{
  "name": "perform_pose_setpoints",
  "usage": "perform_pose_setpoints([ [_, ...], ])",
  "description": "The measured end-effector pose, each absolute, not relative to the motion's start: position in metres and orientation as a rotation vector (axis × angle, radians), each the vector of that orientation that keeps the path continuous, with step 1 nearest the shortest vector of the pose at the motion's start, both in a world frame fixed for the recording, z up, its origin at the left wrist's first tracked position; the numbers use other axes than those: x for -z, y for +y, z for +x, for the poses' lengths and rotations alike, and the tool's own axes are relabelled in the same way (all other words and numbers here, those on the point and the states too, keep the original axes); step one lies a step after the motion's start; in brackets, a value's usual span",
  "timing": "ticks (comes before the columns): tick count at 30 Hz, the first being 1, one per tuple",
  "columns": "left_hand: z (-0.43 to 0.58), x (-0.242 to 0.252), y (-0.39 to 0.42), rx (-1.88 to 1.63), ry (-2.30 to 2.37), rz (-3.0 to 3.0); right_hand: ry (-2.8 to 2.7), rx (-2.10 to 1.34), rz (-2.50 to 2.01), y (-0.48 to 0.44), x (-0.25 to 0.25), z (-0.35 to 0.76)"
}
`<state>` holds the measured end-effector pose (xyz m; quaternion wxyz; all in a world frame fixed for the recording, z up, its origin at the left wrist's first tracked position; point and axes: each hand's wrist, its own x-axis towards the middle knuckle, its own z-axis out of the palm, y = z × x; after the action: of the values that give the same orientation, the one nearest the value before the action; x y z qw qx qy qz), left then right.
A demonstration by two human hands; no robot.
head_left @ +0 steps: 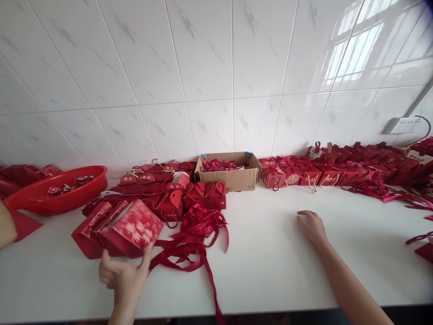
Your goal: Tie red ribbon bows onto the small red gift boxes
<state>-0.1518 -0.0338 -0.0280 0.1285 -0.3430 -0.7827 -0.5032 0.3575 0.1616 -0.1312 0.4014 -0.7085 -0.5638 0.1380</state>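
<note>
My left hand (123, 275) is at the lower left, thumb and fingers spread across the near side of a red gift box (137, 228) with a pale floral pattern. The box is tilted and blurred by motion. Close against it stand more red boxes (89, 232). To the right of this hand lies a loose heap of dark red ribbons (199, 225), one end trailing over the table's front edge. My right hand (311, 228) rests on the white table (264, 253), fingers loosely bent and holding nothing.
A red plastic basin (61, 205) with small wrapped pieces stands at left. Against the tiled wall are a cardboard box (230, 179), rows of finished red boxes (309, 176) and more ribbons (375, 189). Another person's arm (6, 228) shows at the left edge.
</note>
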Motion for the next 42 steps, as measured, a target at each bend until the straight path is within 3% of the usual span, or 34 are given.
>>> perform_pose_setpoints([
  [3, -0.13, 0.037, -0.03, 1.277, -2.0, -1.027, -1.409, -0.362, -1.781, 0.159, 0.127, 0.357],
  [5, -0.113, 0.043, -0.026, 1.267, -1.904, -1.408, -1.395, -0.374, -1.767, 0.158, 0.121, 0.356],
  [8, -0.096, 0.054, -0.016, 1.115, -1.953, -1.956, -1.368, -0.383, -1.722, 0.154, 0.108, 0.349],
  [12, -0.087, 0.071, -0.003, 0.844, -2.019, -2.16, -1.415, -0.468, -1.58, 0.12, 0.087, 0.313],
  [20, -0.04, 0.06, -0.016, 1.273, -1.579, -2.383, -1.836, -0.987, -0.918, -0.007, 0.058, 0.161],
  [27, -0.02, 0.034, -0.037, 1.526, -1.985, -2.636, -1.604, -1.359, -0.892, -0.024, 0.052, 0.14],
  [42, -0.015, 0.037, -0.037, 1.264, -2.066, -2.648, -1.281, -1.721, -0.79, -0.04, 0.055, 0.16],
])
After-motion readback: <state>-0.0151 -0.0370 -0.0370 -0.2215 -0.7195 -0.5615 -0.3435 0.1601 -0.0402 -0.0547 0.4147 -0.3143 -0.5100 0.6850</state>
